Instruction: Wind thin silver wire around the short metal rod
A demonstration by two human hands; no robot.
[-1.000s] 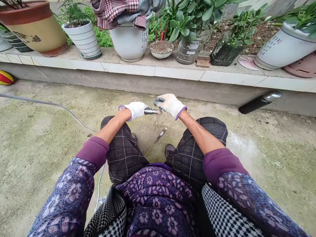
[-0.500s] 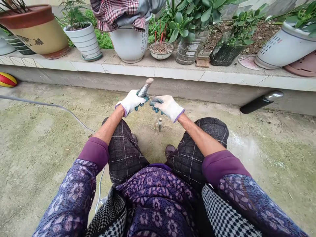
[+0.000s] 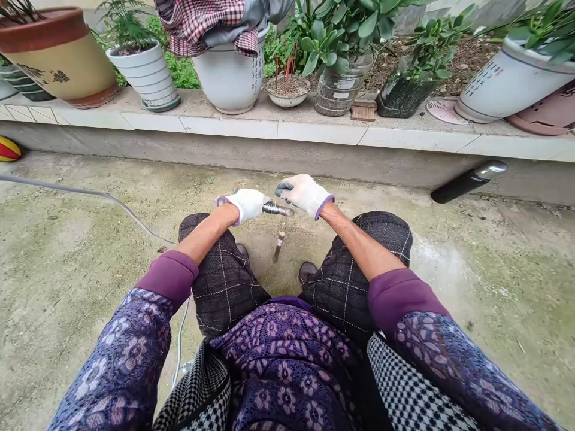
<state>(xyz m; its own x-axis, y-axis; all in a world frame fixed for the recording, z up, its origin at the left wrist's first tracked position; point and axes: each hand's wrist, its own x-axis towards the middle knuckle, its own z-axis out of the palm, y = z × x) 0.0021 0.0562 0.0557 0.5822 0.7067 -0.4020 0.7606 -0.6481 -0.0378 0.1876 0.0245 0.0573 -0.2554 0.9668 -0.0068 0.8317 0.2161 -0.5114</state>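
Note:
My left hand (image 3: 248, 205), in a white work glove with a dark green palm, is closed around a stick wound with silvery wire (image 3: 277, 208). The stick lies almost level, its bare brown end pointing right. Just above and to the right, my right hand (image 3: 303, 193) wears a matching glove. Its fingers are curled together at the tips, and whatever they pinch is too small to make out. A short, thin rod with a pale band (image 3: 279, 244) shows tilted below the hands, between my feet; whether it hangs or stands I cannot tell.
A tiled ledge (image 3: 318, 131) runs across the front, carrying several potted plants and a bowl of incense sticks (image 3: 288, 96). Against its wall leans a black cylinder with a silver end (image 3: 469, 181). A grey cable (image 3: 96, 193) crosses the concrete at left, near a red-and-yellow ball (image 3: 8, 149).
My left hand has turned, bringing the wire-wound stick from pointing up to nearly level and lower. My right hand has stayed close to its place. The short rod has shifted down-left and tilted.

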